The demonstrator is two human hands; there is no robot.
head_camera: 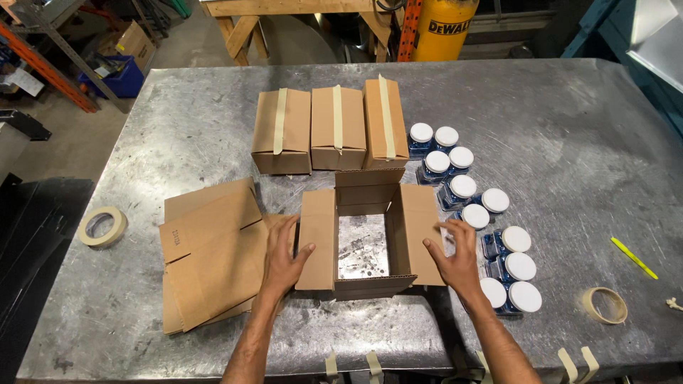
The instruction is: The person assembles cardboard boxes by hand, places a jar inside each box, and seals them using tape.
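We hold the open box (363,238) at the table (569,128) centre: left hand (282,257) and right hand (455,257) lie flat, unclenched, on its side flaps. We should press both evenly, keeping the box square.

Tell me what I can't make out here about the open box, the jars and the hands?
Head view only:
- Open box: near wall's outer face points away from the camera.
- Jars: contents too small, mostly under white lids.
- Flat cardboard: lower sheets covered by the top one.
- Left hand, right hand: palms face down, unseen.
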